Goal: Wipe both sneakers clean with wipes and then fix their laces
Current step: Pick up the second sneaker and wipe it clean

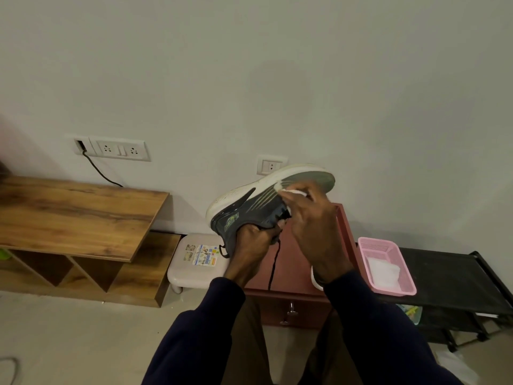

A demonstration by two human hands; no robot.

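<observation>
Grey sneaker [258, 209] gripped in left hand [254, 241]; right hand [313, 223] pinches white wipe [294, 193] against it.

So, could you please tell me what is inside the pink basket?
A white wipe lies in the pink basket, toward its near end. Whatever is under it is covered, and whether it is one sheet or several is unclear.

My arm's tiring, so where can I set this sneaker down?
The wooden shelf top, left of the stool, is bare. So is the black rack right of the pink basket. The red cabinet beneath the sneaker is crowded.
</observation>
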